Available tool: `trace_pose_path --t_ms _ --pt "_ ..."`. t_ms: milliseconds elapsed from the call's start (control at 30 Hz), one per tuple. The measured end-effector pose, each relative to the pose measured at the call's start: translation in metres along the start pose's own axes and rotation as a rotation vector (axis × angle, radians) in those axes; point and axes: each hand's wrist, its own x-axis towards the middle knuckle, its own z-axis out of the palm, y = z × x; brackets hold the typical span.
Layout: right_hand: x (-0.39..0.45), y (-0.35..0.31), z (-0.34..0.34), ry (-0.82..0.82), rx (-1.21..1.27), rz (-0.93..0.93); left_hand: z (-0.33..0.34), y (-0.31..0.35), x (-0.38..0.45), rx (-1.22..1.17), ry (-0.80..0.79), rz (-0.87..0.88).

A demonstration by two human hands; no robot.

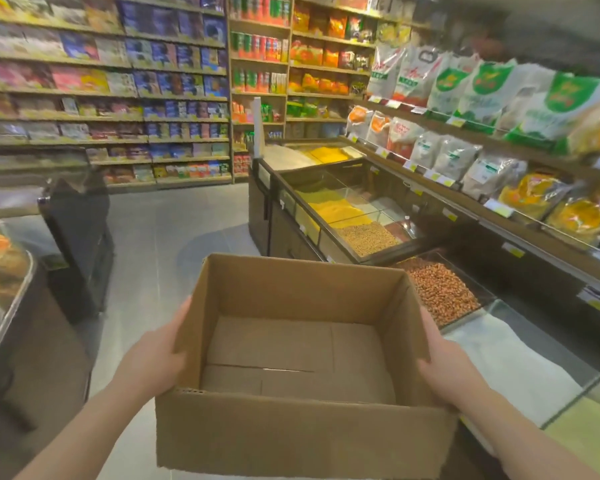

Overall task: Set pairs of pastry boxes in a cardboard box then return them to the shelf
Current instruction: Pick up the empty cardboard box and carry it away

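Open-topped cardboard box (302, 362) is carried in the air between both hands, with nothing inside. Left hand (153, 355) grips its left wall; right hand (444, 362) grips its right wall. Grain bins (354, 216) stand ahead right, above the grey floor (160, 230).

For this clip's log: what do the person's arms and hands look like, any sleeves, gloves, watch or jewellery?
Both forearms are bare as far as the picture shows, with no sleeve in view. The left hand and right hand are ungloved. No watch, bracelet or ring shows on the visible parts; the fingers are largely hidden behind the box, so rings there cannot be ruled out.
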Motion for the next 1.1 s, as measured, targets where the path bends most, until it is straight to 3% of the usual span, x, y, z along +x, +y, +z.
trace_pose_path --t_ms 367,633,1100 --pt "0.045 -0.128 -0.013 -0.001 -0.034 -0.049 -0.090 -0.060 0.007 0.007 0.081 -0.123" --pt "0.085 -0.235 0.015 -0.041 -0.011 -0.140 -0.153 -0.127 0.040 0.024 0.119 -0.255" --pt "0.235 -0.366 0.084 -0.090 -0.015 -0.214 -0.188 -0.218 0.143 0.125 0.166 -0.390"
